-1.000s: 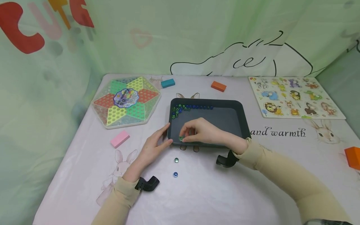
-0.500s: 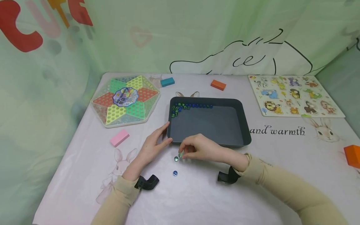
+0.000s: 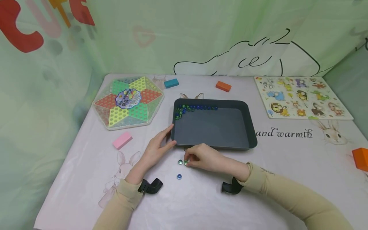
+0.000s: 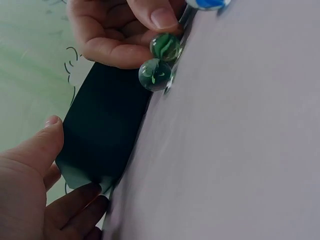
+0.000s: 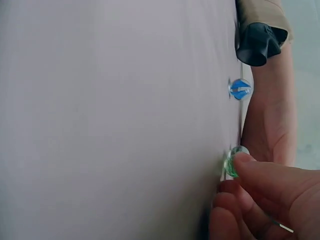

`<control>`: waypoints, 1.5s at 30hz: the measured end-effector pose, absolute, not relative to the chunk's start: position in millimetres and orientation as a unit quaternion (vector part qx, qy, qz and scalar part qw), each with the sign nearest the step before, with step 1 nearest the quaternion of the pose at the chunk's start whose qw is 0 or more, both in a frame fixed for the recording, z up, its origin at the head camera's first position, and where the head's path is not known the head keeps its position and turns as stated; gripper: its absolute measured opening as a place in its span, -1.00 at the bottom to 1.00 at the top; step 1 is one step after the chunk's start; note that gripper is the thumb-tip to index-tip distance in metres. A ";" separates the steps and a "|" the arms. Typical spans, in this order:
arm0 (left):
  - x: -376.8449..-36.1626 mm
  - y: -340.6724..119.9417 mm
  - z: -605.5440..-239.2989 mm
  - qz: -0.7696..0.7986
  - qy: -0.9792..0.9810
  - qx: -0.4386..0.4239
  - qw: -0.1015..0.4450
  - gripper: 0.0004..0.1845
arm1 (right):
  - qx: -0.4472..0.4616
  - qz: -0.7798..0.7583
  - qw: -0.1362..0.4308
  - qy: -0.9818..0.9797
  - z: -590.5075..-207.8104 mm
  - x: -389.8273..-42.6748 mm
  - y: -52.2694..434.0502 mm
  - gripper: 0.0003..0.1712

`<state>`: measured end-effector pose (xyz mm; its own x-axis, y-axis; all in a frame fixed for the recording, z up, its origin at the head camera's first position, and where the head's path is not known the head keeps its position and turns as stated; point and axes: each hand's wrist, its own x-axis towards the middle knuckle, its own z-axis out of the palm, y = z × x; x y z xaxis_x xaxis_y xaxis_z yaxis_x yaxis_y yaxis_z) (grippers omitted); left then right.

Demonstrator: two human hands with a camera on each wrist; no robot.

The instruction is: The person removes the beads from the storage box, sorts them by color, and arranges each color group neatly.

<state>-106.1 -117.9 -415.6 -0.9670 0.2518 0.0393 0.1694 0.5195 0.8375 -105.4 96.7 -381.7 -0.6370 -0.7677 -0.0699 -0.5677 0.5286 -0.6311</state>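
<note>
Pale pink cloth printed with rabbits covers the worktop [image 3: 86,179], and green drapery hangs behind it. My right hand [image 3: 205,158] lies just in front of the dark grey tray [image 3: 249,127], its grip pinching a green marble [image 3: 185,162] between thumb and fingertips [image 4: 162,17] while the marble rests on the cloth. Touching that marble on its left is a paler green marble [image 3: 180,162], free of either hand. A blue marble [image 3: 179,176] lies apart from both, nearer to me. My left hand [image 3: 156,150] steadies the tray at its near-left corner, fingers fairly straight, thumb against the left wall and fingertips under the front edge; its grip closes on nothing else. Inside the tray, a cluster of green and blue marbles [image 3: 189,110] sits in the far-left corner and strings along the far wall. Elsewhere on the cloth: a Chinese checkers board [image 3: 128,103] at the left, a pink block [image 3: 122,141] near it, a teal block [image 3: 171,83] and an orange block [image 3: 223,86] beyond the tray, an animal peg puzzle [image 3: 302,99] at the right, and another orange block [image 3: 360,159] at the right edge.
</note>
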 end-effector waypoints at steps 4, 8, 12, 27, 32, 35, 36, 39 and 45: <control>-106.7 -118.0 -416.1 0.476 0.870 0.122 0.043 -0.35 | -0.386 -0.285 0.171 0.861 -382.6 -104.7 95.7 -0.93; -107.1 -118.1 -416.4 0.476 0.869 0.124 0.041 -0.35 | -0.381 -0.279 0.172 0.864 -381.5 -104.3 95.6 -0.91; -106.7 -118.2 -416.0 0.477 0.869 0.124 0.038 -0.35 | -0.378 -0.275 0.173 0.867 -380.1 -103.7 95.6 -0.88; -105.7 -119.0 -416.8 0.472 0.872 0.125 0.042 -0.34 | -0.393 -0.286 0.197 0.852 -359.4 -107.0 93.8 -0.83; -105.2 -119.2 -416.9 0.474 0.871 0.126 0.035 -0.35 | -0.392 -0.338 0.226 0.826 -342.1 -121.8 91.7 -0.79; -104.9 -119.1 -416.2 0.476 0.870 0.126 0.031 -0.35 | -0.393 -0.352 0.233 0.817 -334.5 -135.4 90.9 -0.77; -104.8 -119.0 -416.1 0.476 0.870 0.124 0.032 -0.35 | -0.392 -0.356 0.237 0.814 -332.5 -140.3 90.8 -0.76; -105.1 -118.7 -416.7 0.477 0.870 0.122 0.037 -0.35 | -0.388 -0.371 0.245 0.807 -328.0 -155.4 91.1 -0.76; -106.2 -117.9 -418.6 0.479 0.868 0.118 0.047 -0.34 | -0.357 -0.399 0.264 0.802 -321.7 -185.0 91.8 -0.73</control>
